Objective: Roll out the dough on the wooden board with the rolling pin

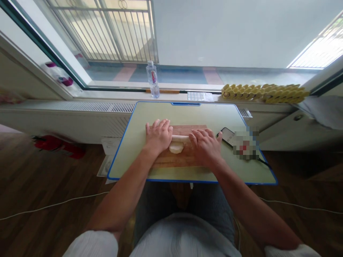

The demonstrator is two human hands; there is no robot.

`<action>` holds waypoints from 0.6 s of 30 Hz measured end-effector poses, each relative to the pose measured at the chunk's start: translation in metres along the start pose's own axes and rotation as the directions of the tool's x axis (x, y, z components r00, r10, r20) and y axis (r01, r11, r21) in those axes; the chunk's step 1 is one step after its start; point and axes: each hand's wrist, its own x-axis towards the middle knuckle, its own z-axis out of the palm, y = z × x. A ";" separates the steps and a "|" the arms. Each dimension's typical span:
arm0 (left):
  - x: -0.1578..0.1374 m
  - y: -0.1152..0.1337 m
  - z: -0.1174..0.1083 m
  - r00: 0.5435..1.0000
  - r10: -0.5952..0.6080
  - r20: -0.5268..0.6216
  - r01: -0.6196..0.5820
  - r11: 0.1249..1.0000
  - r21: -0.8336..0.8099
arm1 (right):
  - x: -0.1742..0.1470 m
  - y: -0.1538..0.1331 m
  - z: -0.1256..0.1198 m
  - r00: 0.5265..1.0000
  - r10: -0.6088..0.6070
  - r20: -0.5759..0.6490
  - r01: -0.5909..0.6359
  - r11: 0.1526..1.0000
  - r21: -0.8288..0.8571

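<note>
A pale rolling pin (180,138) lies crosswise over a flat piece of dough (176,147) on a wooden cutting board (175,162). Over the pin's left end is my left hand (159,135), its fingers bent across it and pointing away from me. My right hand (206,144) covers the other end in the same way, thumb towards the dough. Both ends of the pin are hidden beneath my hands. The dough shows between them, mostly on the near side of the pin.
The board rests on a small pale table (128,157) with a blue rim. A phone (227,136) lies at the right, beside a blurred-out item. On the windowsill stand a clear bottle (152,80) and a yellow scalloped object (264,93). A red fire extinguisher (60,145) is at left.
</note>
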 end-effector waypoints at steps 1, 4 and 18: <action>-0.006 0.000 -0.001 1.000 0.007 -0.008 -0.007 1.000 -0.005 | -0.008 0.000 -0.001 1.000 -0.005 -0.001 0.005 1.000 -0.007; -0.041 -0.001 -0.003 0.999 0.034 -0.027 -0.035 0.999 -0.026 | -0.047 0.000 -0.005 0.998 -0.055 -0.033 0.055 0.998 -0.019; -0.011 -0.006 0.000 0.999 -0.011 -0.034 0.010 1.000 -0.028 | 0.011 -0.002 0.010 1.000 -0.005 -0.002 0.005 1.000 -0.021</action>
